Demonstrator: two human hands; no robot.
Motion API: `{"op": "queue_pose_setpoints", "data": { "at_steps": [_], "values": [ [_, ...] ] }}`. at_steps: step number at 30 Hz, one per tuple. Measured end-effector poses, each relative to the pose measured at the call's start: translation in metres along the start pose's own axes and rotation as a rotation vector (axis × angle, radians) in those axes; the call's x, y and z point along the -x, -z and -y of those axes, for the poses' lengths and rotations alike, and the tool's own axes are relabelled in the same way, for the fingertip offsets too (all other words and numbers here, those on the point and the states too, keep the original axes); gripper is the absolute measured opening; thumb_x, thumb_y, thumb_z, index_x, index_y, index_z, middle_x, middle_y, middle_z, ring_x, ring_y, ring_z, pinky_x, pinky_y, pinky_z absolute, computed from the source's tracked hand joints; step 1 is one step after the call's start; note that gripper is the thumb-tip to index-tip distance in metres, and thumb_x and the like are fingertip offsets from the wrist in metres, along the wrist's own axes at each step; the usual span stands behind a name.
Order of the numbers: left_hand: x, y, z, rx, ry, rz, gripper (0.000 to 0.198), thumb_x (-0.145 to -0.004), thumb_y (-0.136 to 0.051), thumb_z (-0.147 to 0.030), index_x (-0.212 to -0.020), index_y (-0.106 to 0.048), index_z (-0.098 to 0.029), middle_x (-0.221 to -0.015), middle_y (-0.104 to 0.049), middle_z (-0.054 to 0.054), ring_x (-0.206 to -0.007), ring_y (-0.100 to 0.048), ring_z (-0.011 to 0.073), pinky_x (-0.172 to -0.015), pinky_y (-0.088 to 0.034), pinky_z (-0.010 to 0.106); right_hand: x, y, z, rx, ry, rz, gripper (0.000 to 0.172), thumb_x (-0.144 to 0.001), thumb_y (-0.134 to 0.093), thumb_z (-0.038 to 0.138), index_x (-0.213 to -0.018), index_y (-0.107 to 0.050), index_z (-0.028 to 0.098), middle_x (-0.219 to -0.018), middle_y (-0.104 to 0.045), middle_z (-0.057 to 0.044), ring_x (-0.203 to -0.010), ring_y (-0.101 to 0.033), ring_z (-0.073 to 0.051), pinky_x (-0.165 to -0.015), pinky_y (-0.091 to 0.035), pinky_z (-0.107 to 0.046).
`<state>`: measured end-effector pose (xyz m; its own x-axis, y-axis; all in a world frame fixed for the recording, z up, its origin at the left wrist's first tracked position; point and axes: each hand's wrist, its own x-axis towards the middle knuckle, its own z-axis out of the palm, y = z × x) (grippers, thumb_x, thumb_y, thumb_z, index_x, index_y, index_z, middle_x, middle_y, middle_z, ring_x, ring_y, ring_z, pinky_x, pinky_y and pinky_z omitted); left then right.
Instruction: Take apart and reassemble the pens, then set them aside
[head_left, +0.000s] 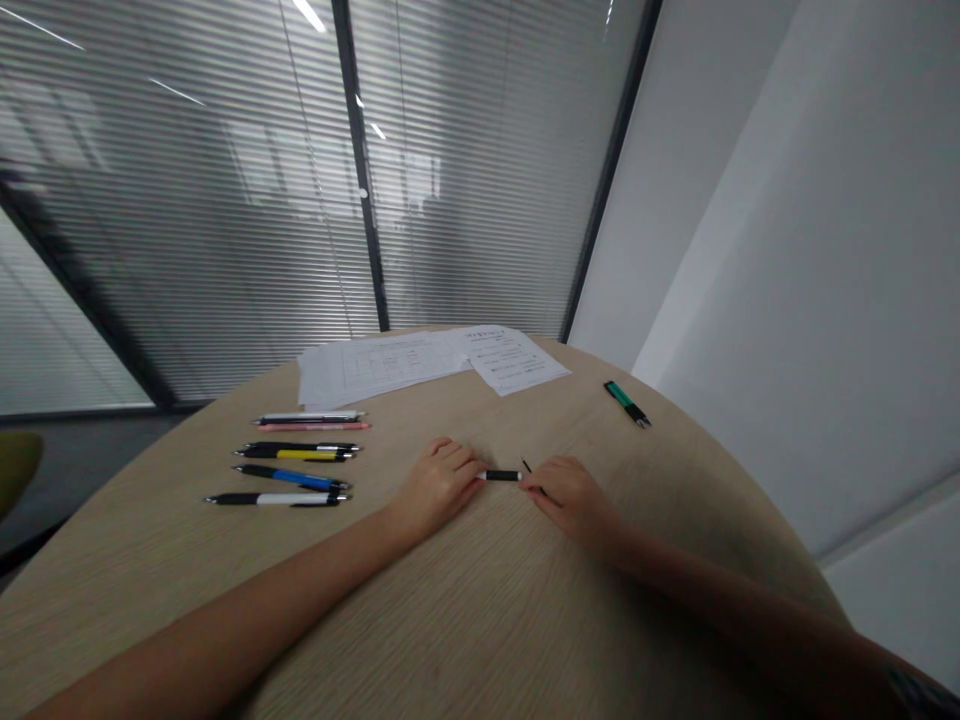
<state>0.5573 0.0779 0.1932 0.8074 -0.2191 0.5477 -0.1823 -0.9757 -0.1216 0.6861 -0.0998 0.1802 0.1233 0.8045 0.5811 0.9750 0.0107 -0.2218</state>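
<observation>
**Head-worn view, looking forward and down across the tabletop**

The wide camera looks from above the near side of the light wood-grain tabletop [465, 630], facing its far edge and a glass partition with slatted blinds [210, 200]. It is close to the left hand [436, 488] and right hand [570, 500], whose bare forearms enter from the lower corners. White printed paper sheets [420, 362] lie near the far edge, a row of pens [292, 465] lies left, and a pale grey wall [787, 300] fills the right. The lens bows the tabletop's outline.
</observation>
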Motion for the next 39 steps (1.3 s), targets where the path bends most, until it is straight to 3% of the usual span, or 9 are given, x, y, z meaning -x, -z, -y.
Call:
{"op": "queue_pose_setpoints", "data": {
  "at_steps": [4,8,15,31,36,39],
  "values": [
    [0.0,0.002,0.0,0.003,-0.009,-0.01,0.017,-0.085,-0.039,-0.02,-0.084,-0.056,-0.015,-0.074,-0.059,0.003,-0.07,-0.051,0.0148,-0.074,-0.035,0.032,0.001,0.002,0.0,-0.116,-0.167,-0.094,0.016,-0.076,-0.044,0.01,-0.088,-0.053,0.017,-0.077,-0.06,-0.004,-0.07,-0.056,-0.013,-0.065,-0.046,-0.027],
    [-0.001,0.005,-0.002,-0.004,-0.051,-0.057,0.018,-0.085,-0.039,-0.021,-0.084,-0.056,-0.015,-0.073,-0.059,0.003,-0.069,-0.051,0.0144,-0.074,-0.036,0.032,0.002,0.004,-0.002,-0.261,-0.305,-0.081,0.023,-0.074,-0.045,0.012,-0.096,-0.047,0.018,-0.077,-0.058,-0.003,-0.065,-0.057,-0.011,-0.054,-0.047,-0.021],
    [-0.001,0.009,-0.004,-0.009,-0.082,-0.093,0.016,-0.085,-0.041,-0.022,-0.083,-0.056,-0.016,-0.071,-0.058,0.002,-0.067,-0.051,0.0134,-0.072,-0.036,0.03,0.001,0.008,0.002,-0.194,-0.26,-0.074,0.02,-0.071,-0.046,0.01,-0.088,-0.052,0.019,-0.074,-0.059,-0.002,-0.062,-0.057,-0.01,-0.057,-0.048,-0.023],
    [-0.001,0.007,-0.007,-0.02,-0.13,-0.088,0.015,-0.084,-0.042,-0.022,-0.082,-0.056,-0.016,-0.069,-0.057,0.001,-0.068,-0.051,0.0135,-0.074,-0.036,0.03,0.002,0.012,0.017,-0.072,0.003,-0.089,0.031,-0.076,-0.038,0.008,-0.1,-0.052,0.021,-0.083,-0.062,-0.006,-0.078,-0.058,-0.015,-0.07,-0.048,-0.027],
    [0.001,0.003,-0.003,0.025,-0.086,-0.094,0.014,-0.084,-0.043,-0.023,-0.083,-0.056,-0.016,-0.071,-0.058,0.001,-0.069,-0.051,0.0132,-0.078,-0.034,0.032,0.002,0.015,0.014,-0.104,-0.033,-0.089,0.032,-0.076,-0.038,0.008,-0.103,-0.05,0.021,-0.091,-0.06,-0.006,-0.08,-0.058,-0.013,-0.069,-0.048,-0.025],
    [0.001,0.004,-0.001,0.067,-0.011,-0.126,0.015,-0.084,-0.043,-0.023,-0.086,-0.056,-0.016,-0.075,-0.059,0.002,-0.072,-0.051,0.0143,-0.077,-0.034,0.033,0.0,0.021,0.008,0.072,-0.083,-0.087,0.021,-0.077,-0.041,0.012,-0.088,-0.057,0.019,-0.084,-0.06,-0.007,-0.08,-0.056,-0.016,-0.07,-0.046,-0.028]
  ]
}}
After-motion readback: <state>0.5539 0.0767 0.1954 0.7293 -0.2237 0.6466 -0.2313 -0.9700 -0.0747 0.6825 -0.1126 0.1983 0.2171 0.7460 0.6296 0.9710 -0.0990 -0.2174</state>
